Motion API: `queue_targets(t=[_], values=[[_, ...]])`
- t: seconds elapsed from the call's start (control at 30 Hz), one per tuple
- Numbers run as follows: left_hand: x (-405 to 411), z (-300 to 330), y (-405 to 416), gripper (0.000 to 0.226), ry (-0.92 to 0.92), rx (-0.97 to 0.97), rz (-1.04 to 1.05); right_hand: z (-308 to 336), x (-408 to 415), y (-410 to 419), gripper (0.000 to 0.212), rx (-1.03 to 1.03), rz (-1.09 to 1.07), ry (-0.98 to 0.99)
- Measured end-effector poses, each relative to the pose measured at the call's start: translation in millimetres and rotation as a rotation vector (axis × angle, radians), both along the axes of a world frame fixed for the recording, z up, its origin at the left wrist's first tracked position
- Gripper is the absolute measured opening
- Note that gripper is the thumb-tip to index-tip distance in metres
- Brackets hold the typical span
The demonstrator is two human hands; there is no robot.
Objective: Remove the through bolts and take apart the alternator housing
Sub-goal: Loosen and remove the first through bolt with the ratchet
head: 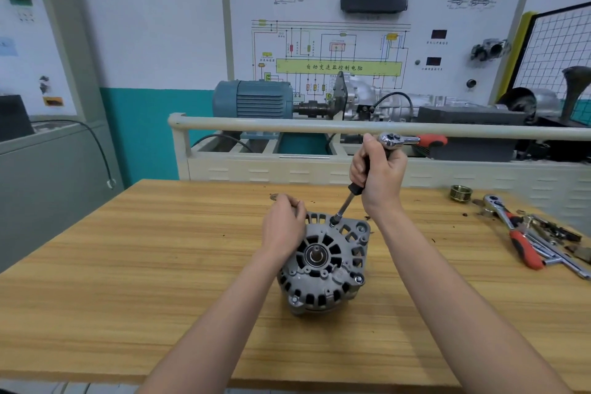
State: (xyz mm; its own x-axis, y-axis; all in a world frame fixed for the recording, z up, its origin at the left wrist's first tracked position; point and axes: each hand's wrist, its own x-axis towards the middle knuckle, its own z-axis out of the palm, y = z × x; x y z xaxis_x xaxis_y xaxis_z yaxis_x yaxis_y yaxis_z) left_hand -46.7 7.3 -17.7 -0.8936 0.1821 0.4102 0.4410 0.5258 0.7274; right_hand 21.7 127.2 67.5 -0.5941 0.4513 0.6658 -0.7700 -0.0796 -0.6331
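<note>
Wooden and pale, the table (128, 281) fills the lower half of the frame, and we keep the grey alternator (323, 265) standing near its centre, shaft end up. Our left hand (283, 227) rests on the alternator's upper-left rim, fingers curled over the edge of the housing. Our right hand (379, 176) sits just above centre, fingers wrapped tightly round the upright extension bar (345, 205), whose socket is seated on a bolt at the top of the housing. Above that fist the ratchet (406, 140) lies level, its red grip pointing right. At the right edge of the table we see a second ratchet (515, 233) among loose parts, with a small brass pulley (461, 192) just beyond it.
</note>
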Motion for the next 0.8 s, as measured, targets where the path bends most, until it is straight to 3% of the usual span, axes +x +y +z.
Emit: queue_targets(t=[0.3, 0.5, 0.63, 0.8], values=[[7, 3, 4, 0.01, 0.055, -0.03, 0.008, 7, -2, 0, 0.038, 0.151, 0.088, -0.086], [18, 13, 28, 0.012, 0.121, -0.184, -0.03, -2, 5, 8, 0.033, 0.233, 0.02, -0.122], [18, 14, 30, 0.02, 0.116, -0.181, 0.022, -7, 5, 14, 0.039, 0.147, -0.007, -0.091], [17, 6, 16, 0.013, 0.117, -0.124, 0.014, 2, 0, 22, 0.045, -0.088, 0.019, -0.103]])
